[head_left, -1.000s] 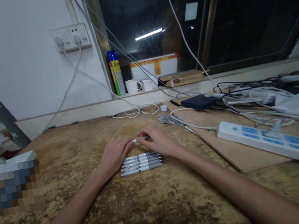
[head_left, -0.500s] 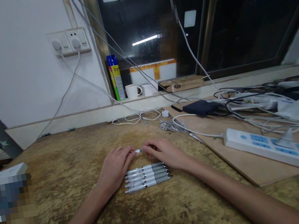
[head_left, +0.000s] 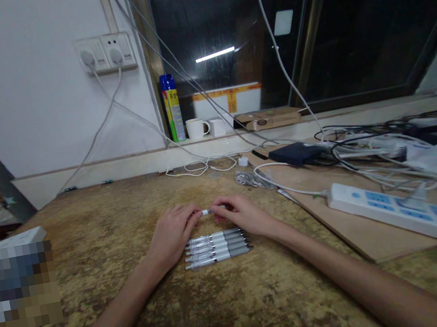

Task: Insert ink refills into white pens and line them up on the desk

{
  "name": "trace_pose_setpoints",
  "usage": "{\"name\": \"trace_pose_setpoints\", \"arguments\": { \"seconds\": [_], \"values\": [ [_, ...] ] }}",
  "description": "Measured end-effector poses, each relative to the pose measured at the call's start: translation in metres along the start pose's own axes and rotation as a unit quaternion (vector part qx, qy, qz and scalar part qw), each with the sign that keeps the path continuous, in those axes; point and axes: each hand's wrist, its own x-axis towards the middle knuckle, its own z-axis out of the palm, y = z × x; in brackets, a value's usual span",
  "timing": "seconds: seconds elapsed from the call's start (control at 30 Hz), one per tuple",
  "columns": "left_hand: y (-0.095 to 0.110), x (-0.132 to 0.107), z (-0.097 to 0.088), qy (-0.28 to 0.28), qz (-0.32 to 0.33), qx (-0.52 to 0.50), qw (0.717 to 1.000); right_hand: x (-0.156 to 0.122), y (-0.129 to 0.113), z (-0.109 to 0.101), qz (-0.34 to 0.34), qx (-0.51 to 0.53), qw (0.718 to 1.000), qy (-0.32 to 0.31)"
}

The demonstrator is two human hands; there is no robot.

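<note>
Both of my hands rest on a worn brown table point(head_left: 102, 246) and pinch one white pen point(head_left: 207, 211) between them. My left hand point(head_left: 172, 235) grips its left end, my right hand point(head_left: 241, 216) its right end; only a short white stretch shows between the fingertips. Just in front of my hands lies a neat row of several white and grey pens point(head_left: 216, 247), side by side and parallel, tips pointing left.
A wooden board point(head_left: 366, 233) at the right carries a white and blue power strip point(head_left: 404, 209) and tangled cables point(head_left: 367, 143). A crumpled foil wrapper point(head_left: 250, 179) lies behind my hands. A spray can point(head_left: 172, 107), mugs point(head_left: 196, 128) and a flat box point(head_left: 267, 118) stand on the sill.
My hands keep holding the pen; the fingertips have shifted slightly along it. The view has moved a little with my head.
</note>
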Motion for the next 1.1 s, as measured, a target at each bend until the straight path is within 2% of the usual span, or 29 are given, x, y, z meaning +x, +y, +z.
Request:
{"name": "trace_pose_setpoints", "arguments": {
  "seconds": [0.17,0.33,0.53,0.83,0.97,1.1],
  "values": [
    [-0.001,0.001,0.001,-0.001,-0.008,-0.005,1.0,0.003,0.004,0.0,-0.047,0.051,0.997,0.032],
    [-0.001,0.001,0.001,0.002,-0.002,-0.01,1.0,0.005,0.009,0.001,-0.015,0.039,0.999,0.005],
    [-0.003,0.0,0.002,-0.003,-0.001,-0.011,1.0,0.006,0.013,0.002,-0.043,0.083,0.995,0.023],
    [-0.005,-0.001,0.005,0.006,0.007,-0.027,1.0,0.004,0.007,0.003,0.017,0.105,0.994,0.003],
    [-0.002,0.0,0.006,0.004,0.005,-0.029,1.0,0.004,0.011,0.003,-0.016,0.109,0.993,0.044],
    [0.002,0.001,0.003,0.006,-0.007,-0.03,1.0,0.005,0.014,0.006,0.013,0.146,0.987,0.06]
  ]
}}
